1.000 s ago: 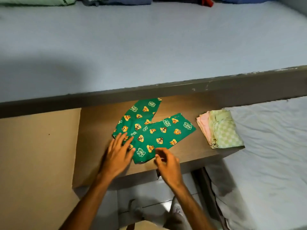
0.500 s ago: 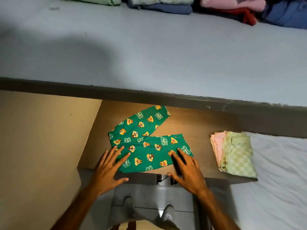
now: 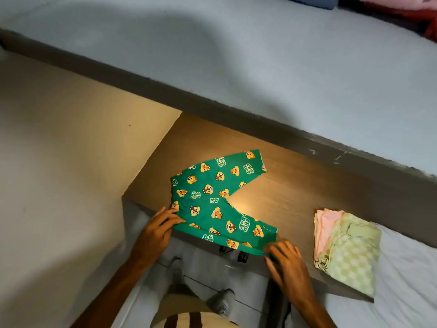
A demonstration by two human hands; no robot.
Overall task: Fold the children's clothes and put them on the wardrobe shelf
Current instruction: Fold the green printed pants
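Green children's trousers (image 3: 212, 200) printed with cartoon animal heads lie spread in a V on a wooden board (image 3: 295, 185), one leg pointing up-right, the other toward me. My left hand (image 3: 157, 229) pinches the waistband corner at the left. My right hand (image 3: 287, 263) pinches the hem of the near leg, which hangs a little over the board's front edge. A folded pile, pink under green check (image 3: 345, 249), sits at the board's right end.
A grey-blue mattress (image 3: 260, 55) runs behind the board, with folded clothes (image 3: 402, 10) at its far right corner. A beige wall panel (image 3: 71, 150) stands at the left. White bedding (image 3: 406, 280) lies at the right. Tiled floor and my feet (image 3: 222, 301) show below.
Both hands went from lying flat on the trousers to pinching them: left at the waistband, right at the near leg's hem. The near leg has swung toward me and the view has tilted.
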